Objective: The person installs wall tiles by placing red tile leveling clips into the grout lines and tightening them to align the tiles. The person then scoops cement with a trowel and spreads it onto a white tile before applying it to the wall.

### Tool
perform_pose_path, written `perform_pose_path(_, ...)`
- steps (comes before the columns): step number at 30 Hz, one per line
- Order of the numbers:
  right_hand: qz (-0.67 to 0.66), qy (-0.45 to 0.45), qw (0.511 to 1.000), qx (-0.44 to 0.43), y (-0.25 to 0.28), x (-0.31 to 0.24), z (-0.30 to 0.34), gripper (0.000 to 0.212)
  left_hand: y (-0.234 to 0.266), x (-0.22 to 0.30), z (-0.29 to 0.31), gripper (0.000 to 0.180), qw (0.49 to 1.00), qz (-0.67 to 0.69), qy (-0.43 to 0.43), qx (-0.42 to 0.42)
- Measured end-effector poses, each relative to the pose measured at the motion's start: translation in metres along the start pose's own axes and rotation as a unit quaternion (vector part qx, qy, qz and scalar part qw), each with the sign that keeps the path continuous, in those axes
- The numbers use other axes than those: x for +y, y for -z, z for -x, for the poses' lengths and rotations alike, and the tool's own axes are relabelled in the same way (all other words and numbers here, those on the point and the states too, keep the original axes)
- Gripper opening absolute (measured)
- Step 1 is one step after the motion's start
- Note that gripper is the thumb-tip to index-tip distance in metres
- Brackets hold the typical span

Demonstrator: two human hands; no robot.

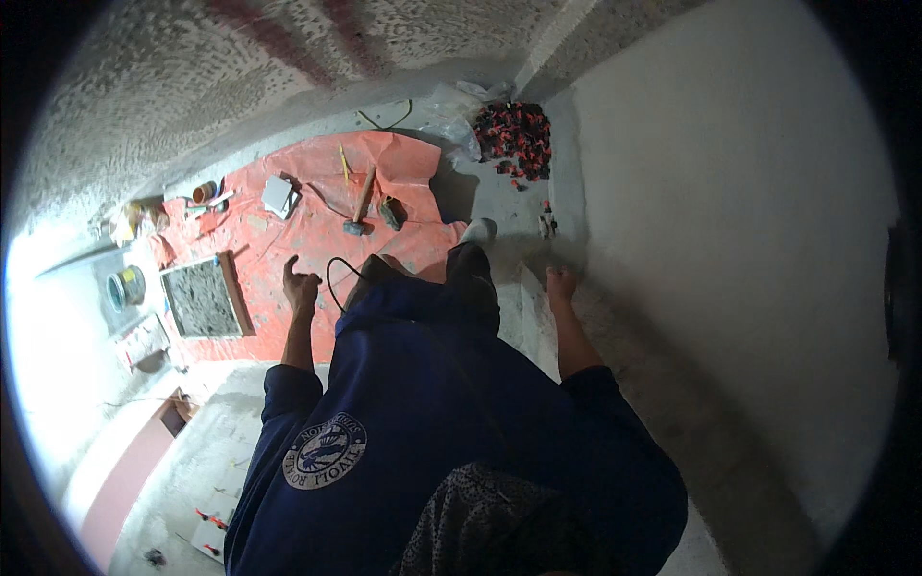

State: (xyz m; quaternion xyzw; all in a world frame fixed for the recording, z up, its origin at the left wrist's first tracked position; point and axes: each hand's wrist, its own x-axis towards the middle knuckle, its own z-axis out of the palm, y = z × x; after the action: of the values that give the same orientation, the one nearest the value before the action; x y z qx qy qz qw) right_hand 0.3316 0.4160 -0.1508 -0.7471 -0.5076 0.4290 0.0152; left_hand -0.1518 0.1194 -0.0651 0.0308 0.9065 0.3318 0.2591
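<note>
Left hand [301, 286]: I see its fingers spread, with a gap by the thumb, and nothing in it. It hangs over the red plastic sheet [279, 240], near a thin black cord [327, 276].
Right hand [561, 283]: I see it over by the pale wall [730, 144], with its fingers curled. I can't tell if they press together or pinch some tiny thing.
Hammer [362, 205]: It lies on the sheet, ahead of the left hand and a bit to its right. Its long handle points away from the body and leans a little right, so the heavy head is the near end. The left hand is closer to it than the right.
Shallow tray [211, 336]: It holds lumpy grey stuff, to the left of the left hand. A brown wooden strip [237, 294] runs along the near side.
Small red-tipped thing [546, 226]: It sits straight ahead of the right hand, apart from it. I can't tell what it is.
Red and black bits [515, 139]: They sit in a heap farther ahead, in the corner.
</note>
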Motion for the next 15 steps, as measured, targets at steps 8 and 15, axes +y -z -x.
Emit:
perform_pose_path(8,0.161,0.29,0.941,0.062,-0.003,0.012,-0.002,0.057,0.141,0.153,-0.11,0.059,0.884,0.012,-0.423,0.197)
perform_pose_path(15,0.159,0.145,0.962,-0.166,-0.032,-0.083,0.047,0.046,0.277,0.126,-0.051,0.056,0.852,-0.019,-0.463,0.243)
